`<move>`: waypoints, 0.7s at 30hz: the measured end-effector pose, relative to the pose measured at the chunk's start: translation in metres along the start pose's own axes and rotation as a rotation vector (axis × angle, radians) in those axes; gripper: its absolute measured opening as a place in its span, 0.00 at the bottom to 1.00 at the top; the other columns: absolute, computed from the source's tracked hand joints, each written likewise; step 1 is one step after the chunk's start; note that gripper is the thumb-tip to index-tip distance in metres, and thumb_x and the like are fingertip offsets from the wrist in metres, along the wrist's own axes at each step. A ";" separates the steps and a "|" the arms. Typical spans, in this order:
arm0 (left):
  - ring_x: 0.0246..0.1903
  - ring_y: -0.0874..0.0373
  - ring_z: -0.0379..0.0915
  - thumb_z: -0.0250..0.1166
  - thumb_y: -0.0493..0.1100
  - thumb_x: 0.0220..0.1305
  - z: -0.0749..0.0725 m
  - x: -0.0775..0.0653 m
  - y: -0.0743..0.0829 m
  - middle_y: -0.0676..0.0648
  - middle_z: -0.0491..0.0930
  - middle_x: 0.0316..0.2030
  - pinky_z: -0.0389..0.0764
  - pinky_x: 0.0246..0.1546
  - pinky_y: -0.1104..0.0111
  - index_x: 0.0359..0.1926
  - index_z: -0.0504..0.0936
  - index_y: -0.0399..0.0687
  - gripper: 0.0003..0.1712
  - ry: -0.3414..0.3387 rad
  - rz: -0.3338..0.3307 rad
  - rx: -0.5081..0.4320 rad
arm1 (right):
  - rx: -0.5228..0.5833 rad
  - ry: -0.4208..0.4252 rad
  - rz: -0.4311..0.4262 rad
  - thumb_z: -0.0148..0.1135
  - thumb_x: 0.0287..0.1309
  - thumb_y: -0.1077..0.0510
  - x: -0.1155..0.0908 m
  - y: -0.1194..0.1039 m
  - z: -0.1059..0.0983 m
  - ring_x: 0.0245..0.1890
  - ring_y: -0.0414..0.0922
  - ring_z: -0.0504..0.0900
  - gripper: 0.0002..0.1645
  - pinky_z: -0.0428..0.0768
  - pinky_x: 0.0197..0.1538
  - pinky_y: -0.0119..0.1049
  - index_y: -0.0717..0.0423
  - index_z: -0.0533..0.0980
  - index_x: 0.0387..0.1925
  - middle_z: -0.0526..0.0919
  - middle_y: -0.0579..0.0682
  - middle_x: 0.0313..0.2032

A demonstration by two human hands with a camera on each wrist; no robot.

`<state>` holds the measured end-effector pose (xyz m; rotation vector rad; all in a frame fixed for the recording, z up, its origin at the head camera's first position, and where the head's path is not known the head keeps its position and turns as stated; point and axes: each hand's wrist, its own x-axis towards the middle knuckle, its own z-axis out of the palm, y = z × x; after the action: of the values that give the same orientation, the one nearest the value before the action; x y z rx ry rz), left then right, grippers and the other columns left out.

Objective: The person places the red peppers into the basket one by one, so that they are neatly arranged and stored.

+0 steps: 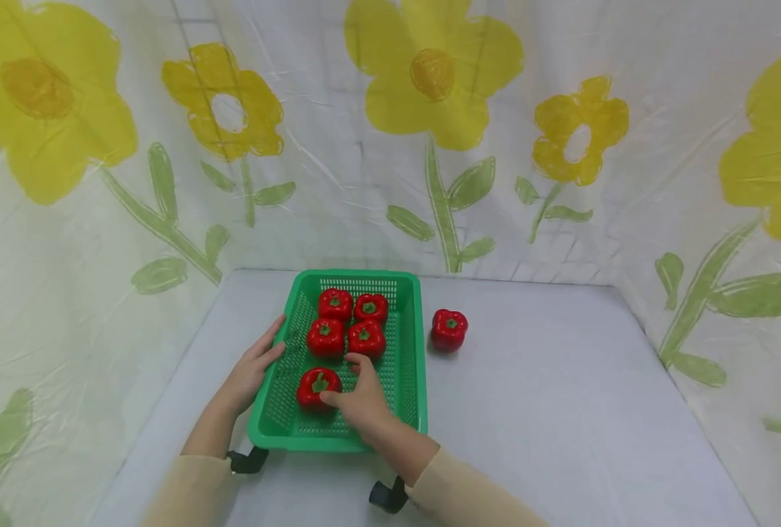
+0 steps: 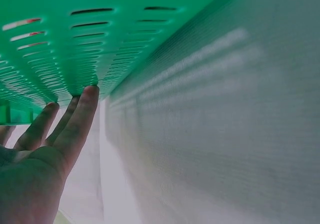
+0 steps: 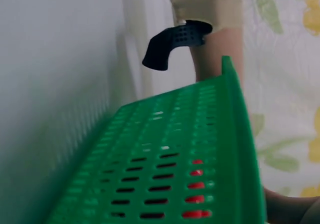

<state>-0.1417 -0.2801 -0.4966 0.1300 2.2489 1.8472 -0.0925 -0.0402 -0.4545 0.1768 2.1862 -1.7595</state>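
Note:
A green plastic basket [image 1: 278,442] with slotted walls holds several red bell peppers. One bell pepper [image 1: 307,392] sits apart near the basket's front left; the others, such as this bell pepper [image 1: 326,338], are grouped farther back. My left hand [image 1: 248,375] lies along the basket's left side, and in the left wrist view its straight fingers [image 2: 82,116] touch the slotted wall. Reaching in over the front right, my right hand [image 1: 366,401] has its thumb at the front pepper's right edge. Its other fingers extend toward the grouped peppers, loosely bent.
Another red bell pepper [image 1: 449,331] stands on the white table [image 1: 548,410], just right of the basket. Flower-printed white sheeting [image 1: 324,190] hangs behind and at both sides. Dark wrist mounts [image 1: 388,498] stick out beneath the forearms, near the basket's front edge.

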 end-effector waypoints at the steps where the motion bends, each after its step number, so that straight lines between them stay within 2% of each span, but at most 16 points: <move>1: 0.76 0.34 0.49 0.44 0.52 0.82 0.000 0.000 0.000 0.46 0.40 0.81 0.80 0.57 0.50 0.81 0.43 0.68 0.34 -0.001 0.001 -0.003 | 0.000 -0.001 0.005 0.75 0.55 0.59 -0.001 -0.001 -0.004 0.64 0.58 0.70 0.44 0.82 0.57 0.54 0.46 0.64 0.70 0.68 0.58 0.68; 8: 0.77 0.37 0.46 0.45 0.53 0.81 0.000 0.001 0.001 0.48 0.40 0.81 0.79 0.59 0.55 0.81 0.45 0.69 0.34 0.008 0.006 0.004 | 0.018 -0.017 -0.024 0.74 0.57 0.57 -0.008 -0.010 -0.032 0.67 0.61 0.69 0.44 0.81 0.59 0.53 0.45 0.63 0.71 0.69 0.56 0.68; 10: 0.76 0.36 0.48 0.46 0.52 0.81 0.001 0.001 0.001 0.47 0.40 0.81 0.80 0.58 0.55 0.81 0.45 0.68 0.34 0.005 0.003 -0.010 | 0.032 -0.020 -0.038 0.74 0.58 0.57 -0.008 -0.012 -0.039 0.67 0.61 0.69 0.44 0.81 0.60 0.53 0.46 0.63 0.72 0.69 0.55 0.68; 15: 0.74 0.34 0.53 0.45 0.51 0.82 0.002 -0.001 0.000 0.47 0.40 0.81 0.82 0.56 0.52 0.81 0.45 0.67 0.34 0.009 -0.014 -0.030 | 0.110 -0.064 -0.063 0.72 0.60 0.60 -0.009 -0.014 -0.056 0.70 0.63 0.67 0.44 0.82 0.59 0.51 0.48 0.62 0.73 0.67 0.57 0.70; 21: 0.74 0.33 0.54 0.45 0.52 0.81 0.001 0.000 0.000 0.46 0.41 0.81 0.82 0.55 0.51 0.81 0.45 0.69 0.34 0.007 0.003 -0.034 | 0.216 -0.108 -0.097 0.68 0.62 0.62 -0.007 -0.018 -0.078 0.71 0.65 0.65 0.43 0.84 0.57 0.50 0.50 0.60 0.74 0.64 0.61 0.72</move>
<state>-0.1409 -0.2789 -0.4973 0.1210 2.2218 1.8897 -0.1044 0.0325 -0.4213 0.0256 1.9579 -2.0085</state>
